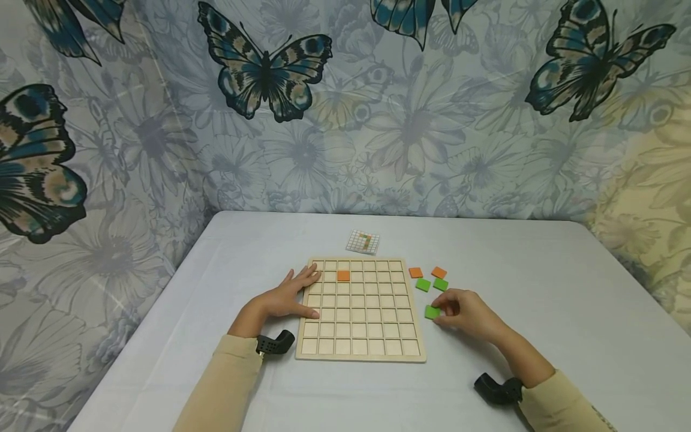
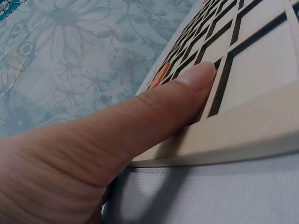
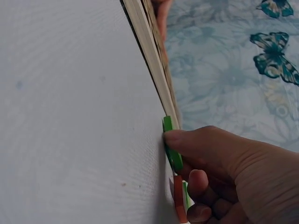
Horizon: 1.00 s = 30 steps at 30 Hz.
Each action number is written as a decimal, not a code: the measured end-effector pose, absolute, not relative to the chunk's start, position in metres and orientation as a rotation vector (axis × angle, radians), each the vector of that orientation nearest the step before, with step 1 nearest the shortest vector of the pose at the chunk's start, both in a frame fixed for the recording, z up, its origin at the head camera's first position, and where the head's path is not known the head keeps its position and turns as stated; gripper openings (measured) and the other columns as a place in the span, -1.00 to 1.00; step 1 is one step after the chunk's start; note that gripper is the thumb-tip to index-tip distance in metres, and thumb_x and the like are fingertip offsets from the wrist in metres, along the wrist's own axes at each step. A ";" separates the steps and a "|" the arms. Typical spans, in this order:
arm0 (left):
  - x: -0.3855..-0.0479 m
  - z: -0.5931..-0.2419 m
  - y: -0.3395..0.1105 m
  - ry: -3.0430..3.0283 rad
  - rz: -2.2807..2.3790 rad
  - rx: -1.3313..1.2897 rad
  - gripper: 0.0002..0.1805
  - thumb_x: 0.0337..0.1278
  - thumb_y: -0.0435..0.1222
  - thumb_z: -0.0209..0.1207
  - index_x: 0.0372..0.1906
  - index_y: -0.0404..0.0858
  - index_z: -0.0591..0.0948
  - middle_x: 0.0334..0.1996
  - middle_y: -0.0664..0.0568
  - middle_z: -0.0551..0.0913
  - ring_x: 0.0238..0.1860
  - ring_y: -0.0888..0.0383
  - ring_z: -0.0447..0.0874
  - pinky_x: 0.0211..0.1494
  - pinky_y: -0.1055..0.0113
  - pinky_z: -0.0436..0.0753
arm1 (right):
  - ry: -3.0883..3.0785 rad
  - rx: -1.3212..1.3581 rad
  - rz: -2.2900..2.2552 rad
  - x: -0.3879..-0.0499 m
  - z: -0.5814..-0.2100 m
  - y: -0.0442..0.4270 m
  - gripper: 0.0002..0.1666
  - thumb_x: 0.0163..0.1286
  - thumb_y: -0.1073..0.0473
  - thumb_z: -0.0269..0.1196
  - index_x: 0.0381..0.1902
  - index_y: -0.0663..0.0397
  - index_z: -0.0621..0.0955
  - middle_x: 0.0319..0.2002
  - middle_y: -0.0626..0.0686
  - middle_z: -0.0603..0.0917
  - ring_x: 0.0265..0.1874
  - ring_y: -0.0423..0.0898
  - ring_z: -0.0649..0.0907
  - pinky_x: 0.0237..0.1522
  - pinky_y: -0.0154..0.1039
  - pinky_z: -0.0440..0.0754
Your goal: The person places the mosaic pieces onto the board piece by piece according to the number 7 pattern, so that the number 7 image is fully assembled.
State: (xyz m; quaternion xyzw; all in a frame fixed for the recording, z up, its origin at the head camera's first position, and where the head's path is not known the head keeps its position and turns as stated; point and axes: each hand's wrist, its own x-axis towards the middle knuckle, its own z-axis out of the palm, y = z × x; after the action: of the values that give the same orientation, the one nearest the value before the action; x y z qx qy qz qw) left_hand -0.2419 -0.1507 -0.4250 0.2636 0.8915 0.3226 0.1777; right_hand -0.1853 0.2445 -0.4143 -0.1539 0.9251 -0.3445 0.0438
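The right hand (image 1: 468, 313) pinches a green tile (image 1: 430, 312) beside the wooden board (image 1: 358, 346); a light edge grip should work best, the left hand (image 1: 282, 300) (fingers spread) steadying the board.

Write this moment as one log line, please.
left hand: rests on grid board | right hand: pinches green tile beside grid board | orange tile: in one cell
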 end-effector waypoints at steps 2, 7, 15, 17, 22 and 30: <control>-0.242 -0.425 -0.151 2.524 0.915 0.748 0.09 -0.16 -0.05 0.40 0.46 -0.22 0.04 0.51 -0.06 -0.22 0.49 -0.13 -0.43 0.48 -0.11 -0.42 | 2.827 -0.478 -1.054 -0.186 -0.413 0.244 -0.71 0.01 0.29 0.41 -0.26 0.23 0.65 -0.56 -0.04 0.44 -0.54 -0.25 0.37 -0.59 -0.40 0.34; -0.244 -0.426 -0.152 2.530 0.909 0.736 0.10 -0.17 -0.03 0.40 0.46 -0.19 0.05 0.51 -0.03 -0.22 0.50 -0.10 -0.42 0.49 -0.10 -0.43 | 2.832 -0.513 -1.055 -0.189 -0.411 0.244 -0.74 0.03 0.30 0.40 -0.27 0.23 0.65 -0.57 -0.05 0.45 -0.55 -0.27 0.38 -0.59 -0.41 0.35; -0.242 -0.425 -0.151 2.519 0.916 0.740 0.09 -0.16 -0.04 0.40 0.46 -0.22 0.05 0.51 -0.06 -0.22 0.49 -0.13 -0.42 0.48 -0.13 -0.42 | 2.844 -0.545 -1.055 -0.197 -0.407 0.239 -0.73 0.04 0.29 0.40 -0.25 0.22 0.66 -0.57 -0.05 0.46 -0.57 -0.27 0.38 -0.61 -0.41 0.34; -0.242 -0.425 -0.151 2.518 0.917 0.746 0.09 -0.16 -0.05 0.40 0.46 -0.22 0.05 0.51 -0.07 -0.22 0.49 -0.13 -0.41 0.48 -0.12 -0.43 | 2.846 -0.561 -1.055 -0.198 -0.406 0.236 -0.74 0.05 0.30 0.39 -0.25 0.21 0.66 -0.57 -0.05 0.44 -0.57 -0.26 0.37 -0.60 -0.41 0.33; -0.242 -0.426 -0.151 2.518 0.922 0.756 0.09 -0.16 -0.05 0.40 0.46 -0.23 0.05 0.51 -0.08 -0.22 0.49 -0.12 -0.40 0.48 -0.09 -0.44 | 2.839 -0.619 -1.078 -0.202 -0.404 0.229 -0.77 0.05 0.34 0.37 -0.27 0.21 0.66 -0.56 -0.05 0.44 -0.56 -0.28 0.37 -0.59 -0.43 0.33; -0.243 -0.427 -0.150 2.520 0.916 0.760 0.09 -0.16 -0.04 0.40 0.46 -0.21 0.04 0.51 -0.07 -0.21 0.50 -0.11 -0.39 0.48 -0.11 -0.43 | 2.824 -0.642 -1.126 -0.212 -0.400 0.216 -0.73 0.03 0.31 0.40 -0.25 0.22 0.66 -0.44 0.07 0.55 -0.50 -0.25 0.40 -0.51 -0.43 0.36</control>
State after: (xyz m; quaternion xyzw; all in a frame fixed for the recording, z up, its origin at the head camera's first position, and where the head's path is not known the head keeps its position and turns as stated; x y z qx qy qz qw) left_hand -0.2427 -0.1504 -0.4266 0.2685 0.8901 0.3234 0.1765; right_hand -0.2117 0.2163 -0.3999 -0.2065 0.9088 -0.3622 0.0173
